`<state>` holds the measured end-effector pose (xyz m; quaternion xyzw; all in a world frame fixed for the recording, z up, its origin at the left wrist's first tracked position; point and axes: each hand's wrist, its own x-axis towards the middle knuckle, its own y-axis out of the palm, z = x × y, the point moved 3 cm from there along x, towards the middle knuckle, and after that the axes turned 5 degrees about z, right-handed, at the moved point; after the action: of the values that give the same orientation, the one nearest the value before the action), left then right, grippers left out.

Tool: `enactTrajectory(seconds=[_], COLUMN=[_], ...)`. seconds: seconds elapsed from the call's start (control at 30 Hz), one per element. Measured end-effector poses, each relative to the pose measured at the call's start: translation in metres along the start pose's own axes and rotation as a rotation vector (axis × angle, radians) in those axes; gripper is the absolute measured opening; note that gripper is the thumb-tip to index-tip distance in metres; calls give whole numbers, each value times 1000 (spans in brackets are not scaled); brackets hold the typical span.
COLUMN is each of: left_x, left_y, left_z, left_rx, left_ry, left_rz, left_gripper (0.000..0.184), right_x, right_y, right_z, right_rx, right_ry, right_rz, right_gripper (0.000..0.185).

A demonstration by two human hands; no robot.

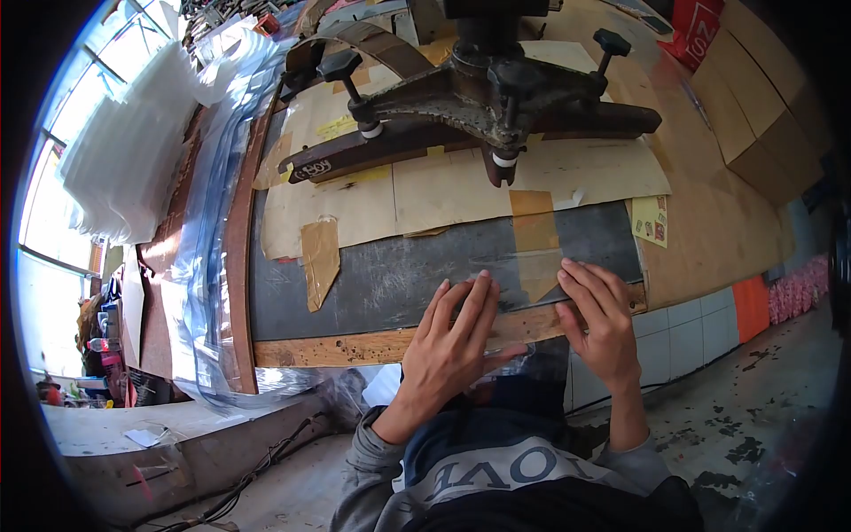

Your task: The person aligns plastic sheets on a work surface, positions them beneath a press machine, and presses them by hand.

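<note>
Hands (pixel 450 341) (pixel 605 332) beside tape (pixel 535 223), long axis near-to-far.

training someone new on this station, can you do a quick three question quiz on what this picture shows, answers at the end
1. True or false: the left hand is wrapped around a knob of the black metal frame.
2. Which lies nearest the fingertips of the right hand?
a) the red bag
b) the brown tape strip running off the pale sheet
c) the cardboard box
3. Fill in: the edge strip along the person's side of the dark surface is made of ____.

Key:
1. False; it is at the near edge of the dark surface.
2. b
3. wood
</note>
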<state>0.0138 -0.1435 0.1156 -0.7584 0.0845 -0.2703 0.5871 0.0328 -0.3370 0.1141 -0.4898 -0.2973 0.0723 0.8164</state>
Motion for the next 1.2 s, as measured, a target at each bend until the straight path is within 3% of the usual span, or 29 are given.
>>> enactTrajectory(seconds=[0.13,0.3,0.47,0.73,0.93,1.07,1.2], left_x=[-1,5,16,36,59,68,60], left_y=[0,-12,-21,-35,-46,-26,-10], left_z=[4,2,12,41,57,81,91], left_rx=[-119,-6,-28,76,256,328,162], left_ry=[-9,43,43,127,410,558,410], left_rz=[-52,-60,-149,-98,-388,-289,-50], left_gripper=[48,42,28,26,34,35,40], right_x=[-1,0,8,44,83,102,104], right_y=[-1,-12,-22,-6,-16,-1,8], right_z=[-2,-6,2,-13,-24,-51,-57], right_rx=[59,118,14,41,77,-7,-33], right_ry=[-3,-32,-115,-335,-422,-553,-478], right_rz=[16,115,117,82,-129,-85,-51], right_gripper=[37,47,39,22,19,22,20])
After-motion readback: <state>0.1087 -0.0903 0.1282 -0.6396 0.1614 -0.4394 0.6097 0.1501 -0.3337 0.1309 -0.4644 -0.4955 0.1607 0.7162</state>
